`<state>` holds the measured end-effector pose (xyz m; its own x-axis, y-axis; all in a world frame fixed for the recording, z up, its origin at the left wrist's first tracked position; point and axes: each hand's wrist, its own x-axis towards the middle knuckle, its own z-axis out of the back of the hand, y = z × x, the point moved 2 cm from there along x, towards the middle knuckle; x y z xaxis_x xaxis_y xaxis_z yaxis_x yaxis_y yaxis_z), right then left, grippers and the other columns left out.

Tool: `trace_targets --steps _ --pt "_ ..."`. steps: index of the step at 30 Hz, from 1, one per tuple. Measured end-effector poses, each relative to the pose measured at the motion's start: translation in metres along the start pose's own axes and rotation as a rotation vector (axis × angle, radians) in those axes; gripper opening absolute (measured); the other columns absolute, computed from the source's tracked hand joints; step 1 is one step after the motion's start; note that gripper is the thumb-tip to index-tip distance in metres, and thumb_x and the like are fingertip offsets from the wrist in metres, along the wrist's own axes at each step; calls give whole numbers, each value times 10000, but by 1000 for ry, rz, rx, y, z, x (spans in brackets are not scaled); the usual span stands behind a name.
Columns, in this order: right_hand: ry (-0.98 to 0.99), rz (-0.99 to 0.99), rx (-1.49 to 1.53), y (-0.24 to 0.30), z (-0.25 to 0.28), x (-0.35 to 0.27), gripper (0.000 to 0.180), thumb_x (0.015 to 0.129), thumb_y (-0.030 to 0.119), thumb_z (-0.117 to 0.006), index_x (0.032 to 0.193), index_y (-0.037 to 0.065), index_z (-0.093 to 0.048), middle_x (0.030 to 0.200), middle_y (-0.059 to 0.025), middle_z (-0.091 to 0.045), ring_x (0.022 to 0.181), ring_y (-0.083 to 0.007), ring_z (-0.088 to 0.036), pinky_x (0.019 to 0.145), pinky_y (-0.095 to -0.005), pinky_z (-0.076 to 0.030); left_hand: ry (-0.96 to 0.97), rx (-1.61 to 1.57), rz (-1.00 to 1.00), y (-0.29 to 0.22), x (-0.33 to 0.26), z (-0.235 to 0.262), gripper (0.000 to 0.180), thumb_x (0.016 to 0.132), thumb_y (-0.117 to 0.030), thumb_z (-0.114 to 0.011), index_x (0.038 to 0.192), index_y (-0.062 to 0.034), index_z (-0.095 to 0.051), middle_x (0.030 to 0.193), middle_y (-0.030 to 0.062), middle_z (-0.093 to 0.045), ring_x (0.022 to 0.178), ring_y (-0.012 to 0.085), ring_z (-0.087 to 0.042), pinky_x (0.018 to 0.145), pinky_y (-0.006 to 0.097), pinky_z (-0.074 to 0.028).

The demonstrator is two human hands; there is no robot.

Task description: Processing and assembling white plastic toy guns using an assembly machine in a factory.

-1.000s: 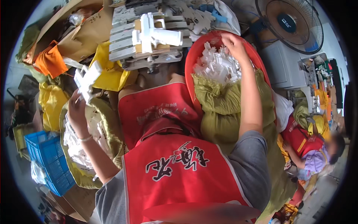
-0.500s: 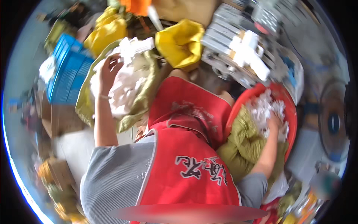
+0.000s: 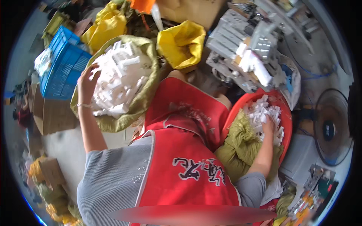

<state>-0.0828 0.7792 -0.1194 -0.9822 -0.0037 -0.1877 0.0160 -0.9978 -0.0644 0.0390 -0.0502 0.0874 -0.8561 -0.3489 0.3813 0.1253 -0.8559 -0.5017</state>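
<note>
A green woven sack [image 3: 140, 113] stands open at left, filled with small white pieces [image 3: 117, 75], seemingly plastic. My left hand [image 3: 87, 81] is at the sack's left rim, its curved fingers apart at the edge of the pile and nothing seen in them. To the right, a red basin [image 3: 287, 130] holds more white pieces [image 3: 270, 109] and a folded green woven sack [image 3: 238, 145]. My right hand [image 3: 268, 127] reaches into these pieces, fingers bent down on a white piece. Its fingertips are partly hidden among them.
A yellow bag [image 3: 181, 43] stands open ahead, between sack and basin. Blue crates [image 3: 60, 79] and a cardboard box [image 3: 56, 115] are at left. Grey machinery [image 3: 230, 35] with white rolls [image 3: 260, 71] stands beyond the basin. A round fan [image 3: 332, 128] is at far right.
My left hand has moved from over the white pieces to the sack's left rim, uncovering the pile. My right hand stays in the basin. The whole view has shifted slightly.
</note>
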Motion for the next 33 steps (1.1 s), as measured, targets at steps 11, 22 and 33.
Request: trace_targets --steps 11,22,33 --pt "-152 -86 -54 13 181 -63 312 744 108 -678 1037 119 -573 991 -151 -587 909 -376 -585 783 -448 -470 111 -204 -155 -124 42 -62 140 856 -52 -623 984 -13 -665 917 90 -701 878 148 -678 752 256 -502" --pt "-203 -231 1142 18 194 -126 388 825 -37 -585 1208 -10 -530 938 -74 -628 759 -121 -603 650 -244 -471 418 -560 -886 -317 94 -169 368 777 -179 -714 1096 -44 -590 989 143 -645 935 318 -608 837 366 -477" --pt "-412 228 1895 146 230 -61 375 907 38 -554 1262 -51 -475 1102 -115 -585 889 -151 -572 771 -288 -477 346 -716 -626 -310 114 -172 299 770 -93 -736 1044 -36 -631 915 106 -675 864 162 -666 756 281 -515"
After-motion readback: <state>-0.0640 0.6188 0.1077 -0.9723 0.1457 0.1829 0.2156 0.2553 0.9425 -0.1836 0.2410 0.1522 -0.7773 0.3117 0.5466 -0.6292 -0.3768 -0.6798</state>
